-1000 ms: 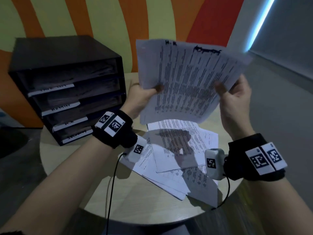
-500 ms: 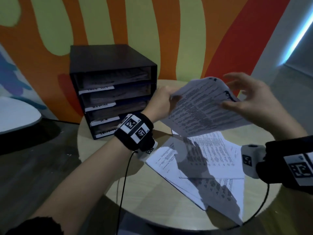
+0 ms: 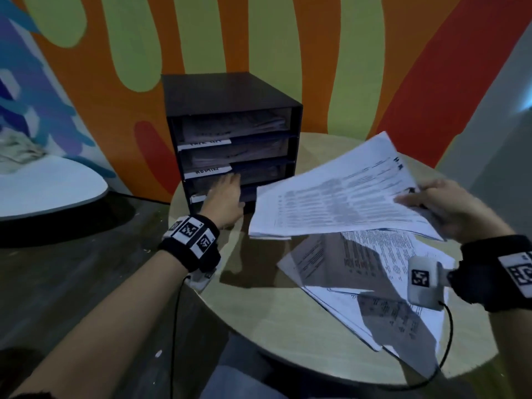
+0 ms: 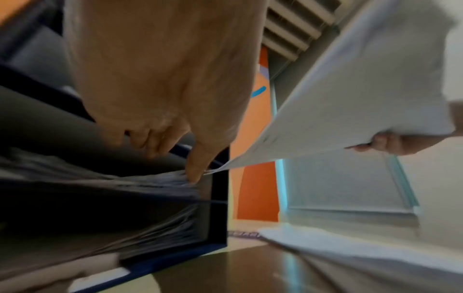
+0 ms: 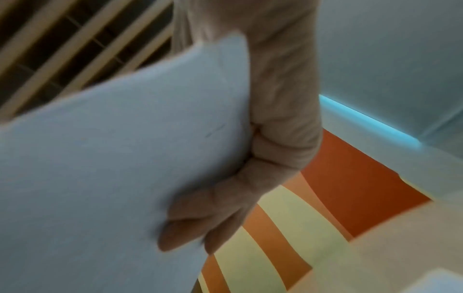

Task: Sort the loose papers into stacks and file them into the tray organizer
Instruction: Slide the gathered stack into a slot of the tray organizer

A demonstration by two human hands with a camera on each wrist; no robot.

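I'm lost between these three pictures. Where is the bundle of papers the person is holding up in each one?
Head view: the held papers stretch across the right middle, gripped by the right hand.
Left wrist view: the held papers slant across the upper right, their underside showing.
Right wrist view: the held papers fill the left, fingers curled beneath.
Shared landmark: the right hand gripping the papers.

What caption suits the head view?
Left hand reaches into the tray organizer while right hand holds a paper stack above loose papers.
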